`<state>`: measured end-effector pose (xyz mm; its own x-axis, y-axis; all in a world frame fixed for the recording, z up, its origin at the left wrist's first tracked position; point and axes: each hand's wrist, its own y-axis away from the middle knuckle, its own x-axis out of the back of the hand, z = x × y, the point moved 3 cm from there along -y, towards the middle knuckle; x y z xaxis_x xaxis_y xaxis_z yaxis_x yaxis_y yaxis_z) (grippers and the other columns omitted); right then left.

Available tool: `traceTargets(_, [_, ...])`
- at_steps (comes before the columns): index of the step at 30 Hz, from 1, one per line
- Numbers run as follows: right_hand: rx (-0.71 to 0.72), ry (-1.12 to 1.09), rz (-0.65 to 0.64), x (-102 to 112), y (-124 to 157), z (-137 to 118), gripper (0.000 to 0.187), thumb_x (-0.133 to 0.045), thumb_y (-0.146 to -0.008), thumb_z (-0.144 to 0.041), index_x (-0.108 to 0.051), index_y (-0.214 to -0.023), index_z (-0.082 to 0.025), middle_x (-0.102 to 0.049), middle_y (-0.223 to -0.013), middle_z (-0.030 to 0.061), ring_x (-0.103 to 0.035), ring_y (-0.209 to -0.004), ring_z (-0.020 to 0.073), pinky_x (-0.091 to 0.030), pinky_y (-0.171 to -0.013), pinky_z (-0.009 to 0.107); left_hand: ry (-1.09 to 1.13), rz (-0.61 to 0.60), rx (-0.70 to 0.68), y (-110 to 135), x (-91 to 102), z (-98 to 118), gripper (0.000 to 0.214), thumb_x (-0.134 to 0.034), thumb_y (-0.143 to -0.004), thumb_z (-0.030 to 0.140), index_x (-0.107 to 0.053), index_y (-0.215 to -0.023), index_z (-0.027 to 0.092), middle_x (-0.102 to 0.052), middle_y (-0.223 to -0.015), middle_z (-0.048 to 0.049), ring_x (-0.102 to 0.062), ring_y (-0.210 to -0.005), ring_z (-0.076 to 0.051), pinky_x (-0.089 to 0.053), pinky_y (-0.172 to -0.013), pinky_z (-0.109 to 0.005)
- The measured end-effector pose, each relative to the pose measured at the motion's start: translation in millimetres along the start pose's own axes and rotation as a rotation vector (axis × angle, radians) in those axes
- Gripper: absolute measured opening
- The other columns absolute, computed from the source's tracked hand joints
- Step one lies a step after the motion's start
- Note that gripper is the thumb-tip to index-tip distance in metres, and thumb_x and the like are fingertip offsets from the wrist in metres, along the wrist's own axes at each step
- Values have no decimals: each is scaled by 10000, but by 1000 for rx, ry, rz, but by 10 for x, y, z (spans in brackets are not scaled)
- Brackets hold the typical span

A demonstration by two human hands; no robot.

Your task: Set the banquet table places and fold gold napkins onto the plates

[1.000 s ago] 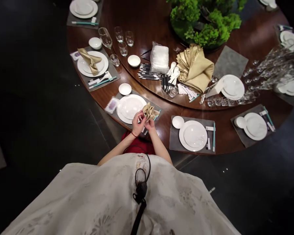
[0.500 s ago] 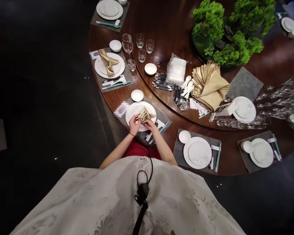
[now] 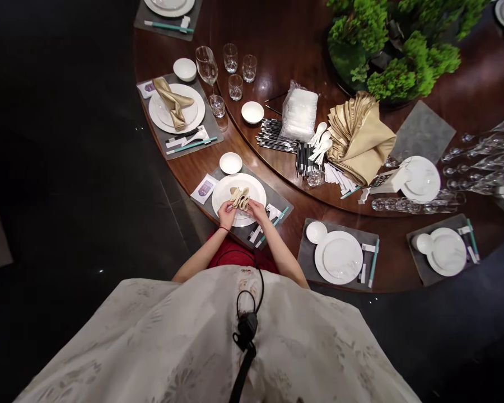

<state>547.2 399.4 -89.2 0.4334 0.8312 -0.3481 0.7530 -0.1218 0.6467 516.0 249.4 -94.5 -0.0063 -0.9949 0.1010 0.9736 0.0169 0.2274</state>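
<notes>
A pleated gold napkin (image 3: pixel 239 198) sits bunched over the white plate (image 3: pixel 224 190) on the grey placemat (image 3: pixel 279 201) in front of me. My left hand (image 3: pixel 226 215) pinches its near left end. My right hand (image 3: pixel 257 211) grips the near right end, fingers closed on the cloth. Both hands rest over the plate's near rim. A small white bowl (image 3: pixel 231 163) stands just beyond the plate, and a small packet (image 3: pixel 204 188) lies to its left.
A finished setting with a folded gold napkin (image 3: pixel 173 102) lies at the far left. On the turntable are a pile of gold napkins (image 3: pixel 361 137), chopsticks (image 3: pixel 273 136), white spoons (image 3: pixel 321 144), a plastic bag (image 3: pixel 299 113), glasses (image 3: pixel 235 67) and greenery (image 3: pixel 390 50). More place settings (image 3: pixel 340 257) lie to the right.
The napkin came down from the plate's right side onto the plate's middle and is more tightly gathered. Both hands moved with it over the plate.
</notes>
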Motion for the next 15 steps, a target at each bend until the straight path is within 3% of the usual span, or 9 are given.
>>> traceTargets(3, [52,197,134,140,17,40,327,-663,-820,-398,-699,-1064,-184,-739,-1054,82,-700,-972,212,-556,-904,384,-131,3,-25,42,16,79,166,-693,-757,158,-625,-907,141,-549,-1326,-223,-563,-1260,-320,-534,-989,-474])
traceTargets(5, [156,377,319,296,43,16,373,-629,-831,-378,-671,-1136,-168,-699,-1160,121,-671,-1068,233,-530,-963,413,-276,53,-69,85,37,147,283,-741,-742,164,-631,-1002,143,-325,-1540,-229,-345,-1450,-355,-397,-1139,-518])
traceTargets(8, [342,588,530,576,114,-111,434,-550,-853,-293,-598,-1258,-148,-600,-1316,167,-583,-1220,246,-492,-1023,422,-420,116,-95,156,63,198,605,-786,-727,198,-533,-1274,145,-49,-1640,-211,-63,-1542,-351,-166,-1249,-528])
traceTargets(11, [449,736,592,898,147,-322,444,-484,-856,-224,-571,-1283,-136,-582,-1326,177,-543,-1251,253,-475,-1039,432,-461,86,-122,232,106,202,812,-769,-732,213,-370,-1435,134,6,-1638,-235,-21,-1548,-337,-139,-1257,-510])
traceTargets(15, [494,965,685,1422,122,-673,467,-472,-857,-202,-567,-1294,-69,-590,-1316,206,-522,-1265,268,-389,-1126,433,-516,84,-302,302,218,343,798,-662,-813,222,-269,-1500,123,44,-1644,-225,35,-1550,-320,-111,-1260,-524])
